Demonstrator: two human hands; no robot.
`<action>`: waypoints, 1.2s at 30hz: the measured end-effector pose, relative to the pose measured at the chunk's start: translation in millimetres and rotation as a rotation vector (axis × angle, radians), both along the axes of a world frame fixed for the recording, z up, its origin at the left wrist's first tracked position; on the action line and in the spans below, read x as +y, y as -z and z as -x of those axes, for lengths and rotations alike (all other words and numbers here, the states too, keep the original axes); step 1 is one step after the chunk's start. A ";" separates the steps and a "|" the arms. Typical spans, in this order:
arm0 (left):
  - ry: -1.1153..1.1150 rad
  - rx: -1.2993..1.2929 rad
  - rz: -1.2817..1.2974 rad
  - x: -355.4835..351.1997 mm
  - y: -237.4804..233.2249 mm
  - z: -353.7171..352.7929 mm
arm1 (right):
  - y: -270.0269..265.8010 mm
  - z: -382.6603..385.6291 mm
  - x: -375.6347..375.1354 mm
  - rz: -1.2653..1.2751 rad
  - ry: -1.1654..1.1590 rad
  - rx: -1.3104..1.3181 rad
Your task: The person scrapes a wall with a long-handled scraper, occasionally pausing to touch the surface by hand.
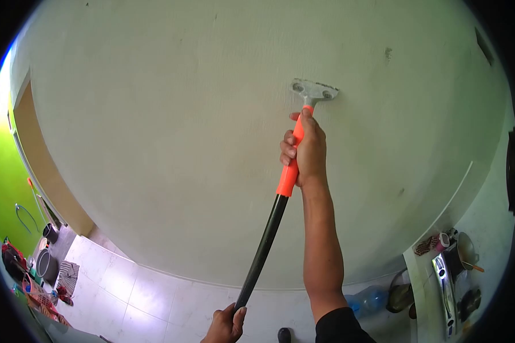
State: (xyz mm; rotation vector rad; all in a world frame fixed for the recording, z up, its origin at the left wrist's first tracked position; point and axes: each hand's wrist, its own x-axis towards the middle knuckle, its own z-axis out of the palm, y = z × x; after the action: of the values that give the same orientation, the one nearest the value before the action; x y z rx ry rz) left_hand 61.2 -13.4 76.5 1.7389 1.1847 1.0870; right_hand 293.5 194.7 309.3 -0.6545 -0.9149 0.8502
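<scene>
A long-handled scraper has its grey metal head against the pale wall. Its upper handle is an orange grip, and below that runs a black pole. My right hand is wrapped around the orange grip just under the head, thumb lying along it. Lower down, my left hand is closed around the bottom part of the black pole. The pole slants from lower left to upper right. Dark marks show on the wall to the right of the scraper head.
At lower right, a counter carries a gas stove and a wok. Blue water bottles lie on the floor beside the counter. To the left are a doorway, a green wall, a grey bucket and a striped mat.
</scene>
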 end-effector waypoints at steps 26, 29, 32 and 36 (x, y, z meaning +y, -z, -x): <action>0.059 0.061 0.097 14.5 -0.3 -14.6 | -5.4 -10.8 7.0 -0.027 0.005 -0.026; 0.033 0.001 0.039 -9.9 -3.5 10.4 | 3.2 -0.4 0.3 -0.012 -0.026 0.015; -0.026 0.058 0.098 -26.9 32.0 37.9 | 52.1 24.4 4.7 0.059 -0.076 -0.001; -0.019 0.050 0.062 -19.1 31.7 19.3 | 34.1 20.2 4.4 0.035 -0.032 -0.074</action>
State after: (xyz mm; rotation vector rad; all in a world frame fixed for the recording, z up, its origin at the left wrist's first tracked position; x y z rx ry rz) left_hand 41.9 -32.5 44.8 1.7191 1.2542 1.0127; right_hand 273.3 199.0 275.2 -0.7072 -0.9809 0.8775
